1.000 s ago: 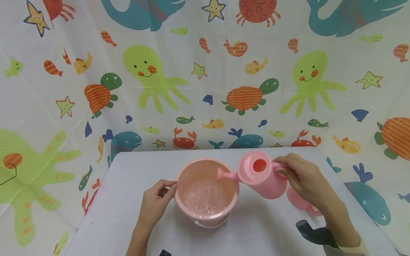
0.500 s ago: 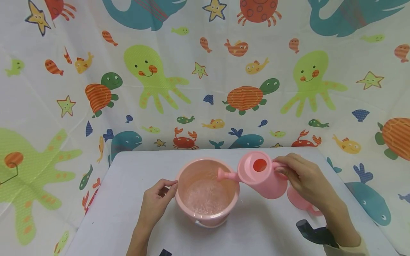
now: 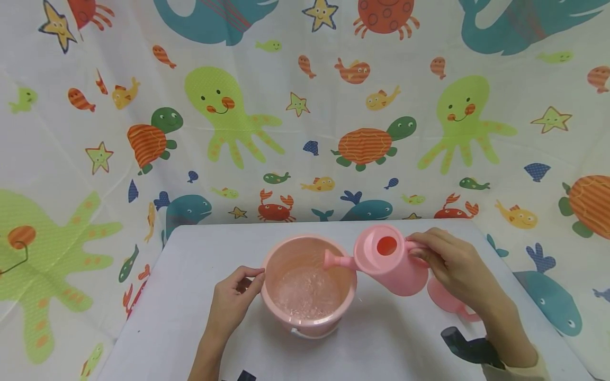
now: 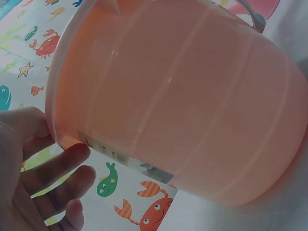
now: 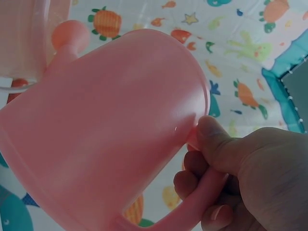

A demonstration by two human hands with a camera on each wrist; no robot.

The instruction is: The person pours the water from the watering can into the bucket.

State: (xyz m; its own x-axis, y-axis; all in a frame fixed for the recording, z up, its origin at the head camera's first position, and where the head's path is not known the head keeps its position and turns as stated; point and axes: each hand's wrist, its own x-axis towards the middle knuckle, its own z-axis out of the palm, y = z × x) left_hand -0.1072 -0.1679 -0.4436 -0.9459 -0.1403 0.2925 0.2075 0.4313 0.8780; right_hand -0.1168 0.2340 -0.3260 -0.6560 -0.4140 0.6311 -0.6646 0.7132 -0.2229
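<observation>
A peach-pink bucket [image 3: 305, 321] stands upright on the white table, with rippling water [image 3: 307, 293] inside. My left hand [image 3: 231, 299] pinches its left rim between thumb and index finger; the left wrist view shows the other fingers [image 4: 57, 173] loosely bent beside the wall. My right hand [image 3: 452, 264] grips the handle [image 5: 192, 204] of a pink watering can [image 3: 397, 272]. Held above the table, the can tilts left, its spout [image 3: 335, 261] over the bucket's right rim. Water falls from the spout into the bucket. The can's opening faces the head camera.
Partly hidden behind my right hand, a pink handled object [image 3: 443, 299] lies on the table [image 3: 381, 349]. A white bail handle [image 3: 312, 336] hangs at the bucket's front. Cloth printed with sea animals [image 3: 305, 116] covers the wall behind the table.
The ripples on the water in the bucket look different. Both hands, the watering can and the bucket stay almost where they were; the whole view shifts very slightly.
</observation>
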